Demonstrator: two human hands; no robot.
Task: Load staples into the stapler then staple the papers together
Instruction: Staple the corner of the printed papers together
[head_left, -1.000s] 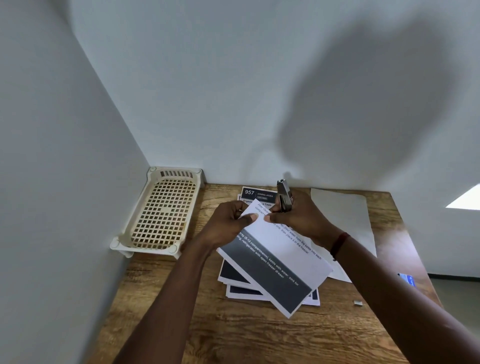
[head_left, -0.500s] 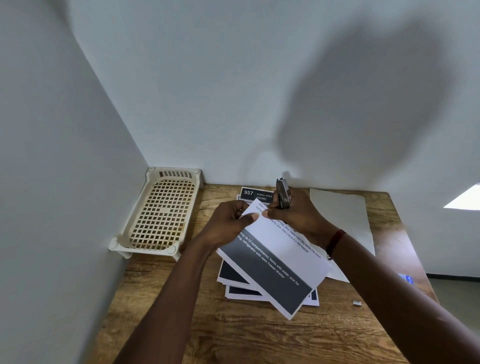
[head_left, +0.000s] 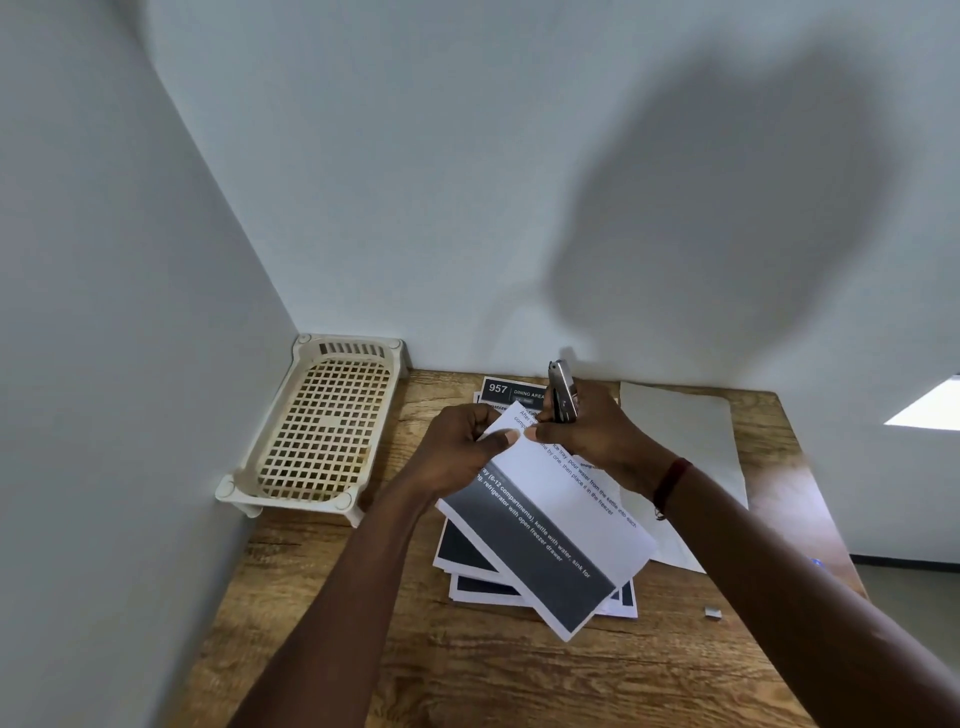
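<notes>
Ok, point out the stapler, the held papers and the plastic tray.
stapler (head_left: 562, 389), head view, on its metal upper body.
held papers (head_left: 563, 514), head view, on the white part of the top sheet.
plastic tray (head_left: 350, 349), head view, on its slotted far wall.

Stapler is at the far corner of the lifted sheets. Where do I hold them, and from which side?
Pinch the far edge just left of that corner, coming from the left, as the left hand does. The lifted sheets are unsupported nearer the person, and the stapler in the right hand takes the right side.
</notes>
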